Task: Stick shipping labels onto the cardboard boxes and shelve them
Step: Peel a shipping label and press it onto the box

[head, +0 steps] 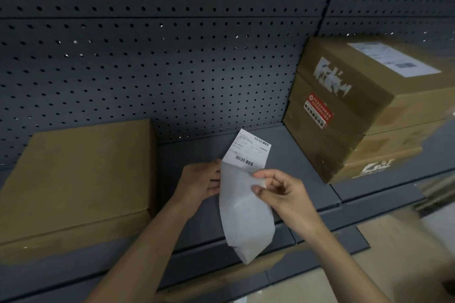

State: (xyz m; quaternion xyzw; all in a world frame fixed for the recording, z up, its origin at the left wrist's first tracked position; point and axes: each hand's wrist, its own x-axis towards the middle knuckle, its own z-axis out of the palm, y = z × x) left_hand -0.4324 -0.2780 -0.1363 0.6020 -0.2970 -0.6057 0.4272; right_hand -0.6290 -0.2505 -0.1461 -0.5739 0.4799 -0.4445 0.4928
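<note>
over the shelf (302,155), left hand (197,186) and right hand (285,195) hold a barcoded label (248,151).

The shelf (283,152) before you looked like matt grey painted metal, its perforated back panel (147,56) likewise. On the shelf's left, your cardboard box (73,174) was plain matt brown; on its right, the stacked boxes (357,115) matched. Over the shelf, your shipping label (248,150) was smooth white paper, its backing sheet (246,216) faintly translucent.
</note>
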